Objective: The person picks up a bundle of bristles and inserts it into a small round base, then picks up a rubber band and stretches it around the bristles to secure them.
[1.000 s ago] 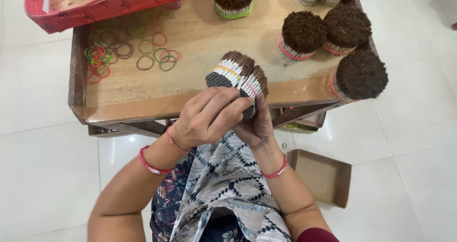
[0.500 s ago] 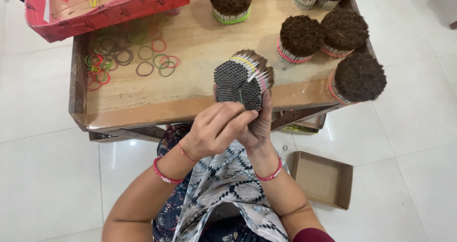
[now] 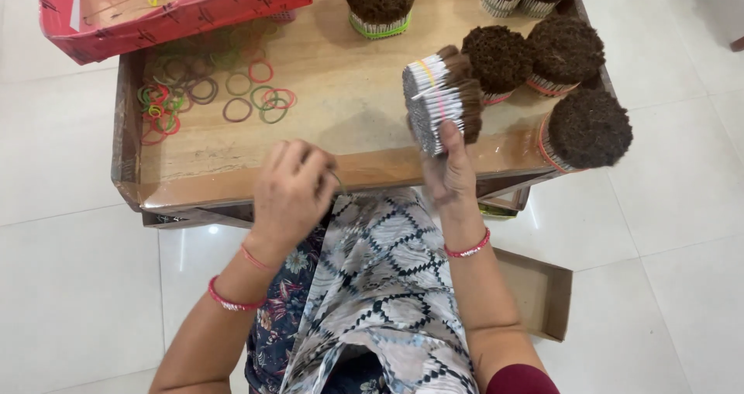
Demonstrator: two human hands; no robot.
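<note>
The right hand [image 3: 449, 173] is closed around the lower end of a bundle [image 3: 438, 103] of thin sticks, holding it raised over the near edge of the tabletop [image 3: 341, 92], its dark tips tilted away toward the far right. The left hand [image 3: 291, 192] hangs apart from the bundle, down and to its left over the tabletop's front rim, fingers curled narrow; a thin band [image 3: 339, 180] seems pinched at the fingertips, though it is too small to be sure. Farther on the tabletop, loose rubber bands [image 3: 209, 92] in several colours lie scattered to the left. To the right, finished bundles [image 3: 585, 127] stand upright with dark tops, close together. At the far left a red box [image 3: 186, 6] overhangs the tabletop, with more bands inside.
</note>
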